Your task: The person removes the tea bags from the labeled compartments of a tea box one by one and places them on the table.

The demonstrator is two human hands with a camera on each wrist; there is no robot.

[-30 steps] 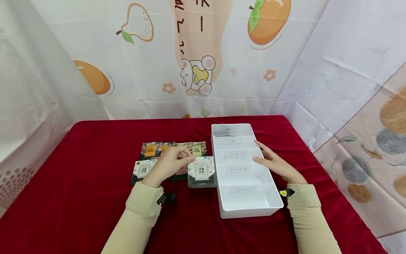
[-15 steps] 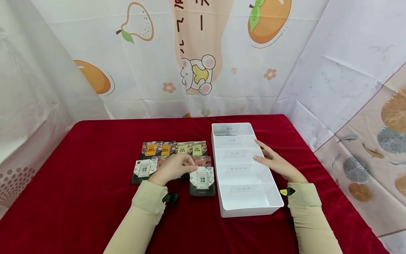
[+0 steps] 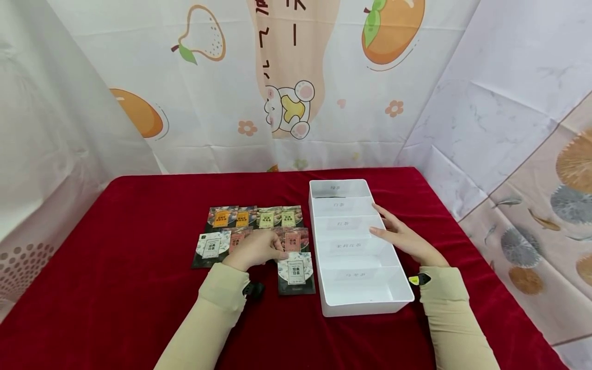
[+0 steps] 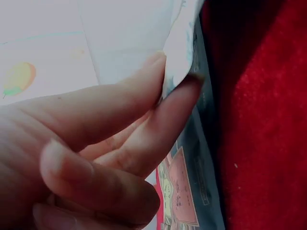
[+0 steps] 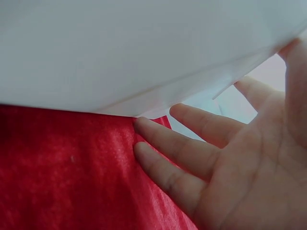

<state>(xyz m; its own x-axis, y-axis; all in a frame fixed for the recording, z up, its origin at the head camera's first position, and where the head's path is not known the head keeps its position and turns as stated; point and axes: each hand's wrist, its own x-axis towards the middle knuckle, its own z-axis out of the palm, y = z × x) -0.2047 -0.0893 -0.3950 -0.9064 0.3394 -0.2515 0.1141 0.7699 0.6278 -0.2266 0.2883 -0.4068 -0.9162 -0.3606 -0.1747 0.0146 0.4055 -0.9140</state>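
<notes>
My left hand (image 3: 259, 248) pinches the upper left corner of a white-and-dark tea sachet (image 3: 296, 272) between thumb and forefinger; in the left wrist view that sachet's edge (image 4: 180, 52) bends slightly in the grip. Red-labelled tea sachets (image 3: 296, 240) lie just behind and partly under this hand. To the right stands a white divided box (image 3: 365, 310) with labelled compartments. Along its right side, my right hand (image 3: 402, 239) rests with fingers spread. The right wrist view shows straight fingers (image 5: 192, 148) of that hand at the box's wall (image 5: 144, 52).
Another white sachet (image 3: 211, 248) lies left of the left hand. Orange-labelled sachets (image 3: 222, 218) and green-labelled ones (image 3: 289, 218) form a back row. A red cloth (image 3: 139, 267) covers the table, and a printed curtain (image 3: 208, 118) hangs behind it.
The white sachet in my left hand has come down toward the front edge, away from the back rows, uncovering a red-labelled sachet. My right hand has stayed at the box.
</notes>
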